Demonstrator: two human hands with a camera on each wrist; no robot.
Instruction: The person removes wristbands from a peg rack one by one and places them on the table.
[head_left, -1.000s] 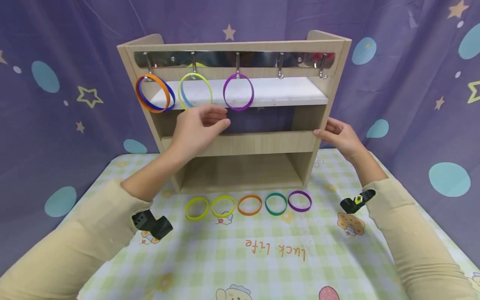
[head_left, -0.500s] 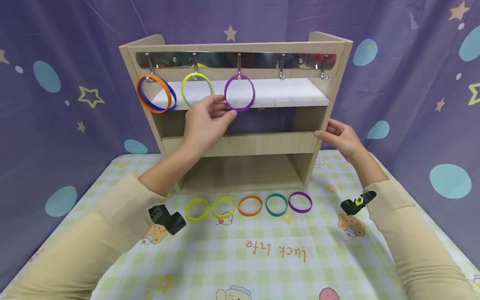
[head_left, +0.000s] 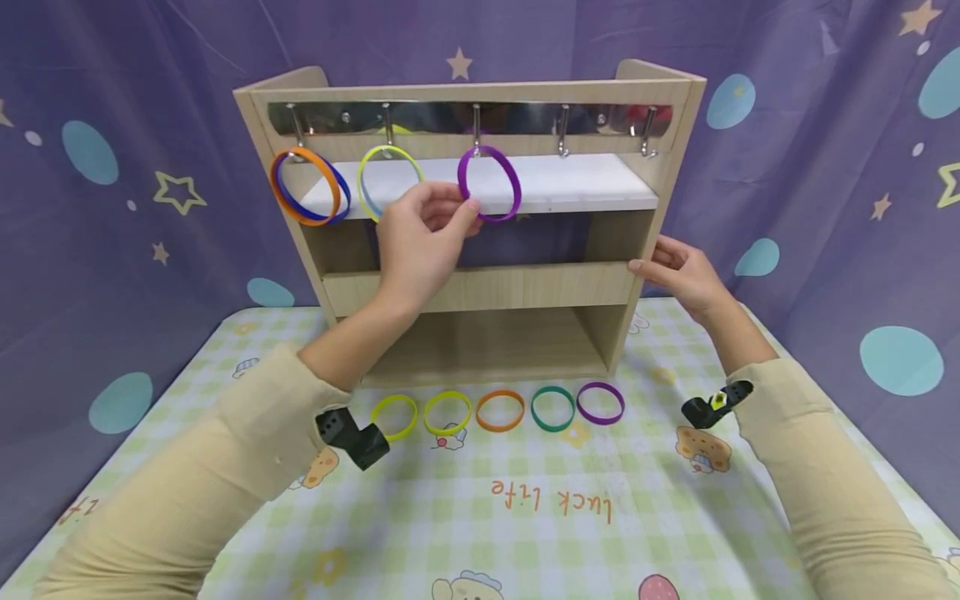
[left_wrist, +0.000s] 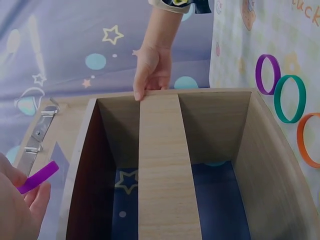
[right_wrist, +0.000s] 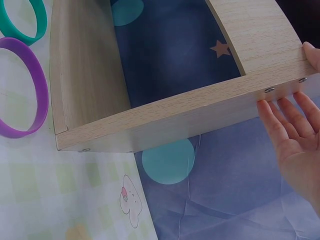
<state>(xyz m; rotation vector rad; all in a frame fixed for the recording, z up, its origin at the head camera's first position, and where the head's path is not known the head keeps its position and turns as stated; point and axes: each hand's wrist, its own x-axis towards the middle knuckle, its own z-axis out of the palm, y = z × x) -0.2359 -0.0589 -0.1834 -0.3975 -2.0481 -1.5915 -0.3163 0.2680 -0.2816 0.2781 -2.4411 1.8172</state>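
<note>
A purple silicone wristband [head_left: 489,183] hangs at the middle hook of a small wooden shelf [head_left: 480,287]. My left hand [head_left: 423,242] pinches its lower left side between thumb and fingers, and the band is turned at an angle. In the left wrist view, the same purple wristband [left_wrist: 40,177] shows edge-on between the fingertips. My right hand [head_left: 686,279] holds the shelf's right side panel, thumb on the front edge. From the right wrist view, the fingers [right_wrist: 280,120] lie against the panel's outer face. An orange wristband [head_left: 279,200] and a blue one share the leftmost hook.
A yellow wristband [head_left: 367,154] hangs from the second hook, with light blue showing behind it. The two right hooks [head_left: 563,133] carry nothing. Along the shelf's front, several wristbands lie on the checked tablecloth [head_left: 540,550], among them an orange band [head_left: 500,427] and a green band [head_left: 552,427].
My left hand has moved right and up from near the yellow wristband to the purple one and now pinches it. The purple band has swung right and turned. The right hand has stayed put.
</note>
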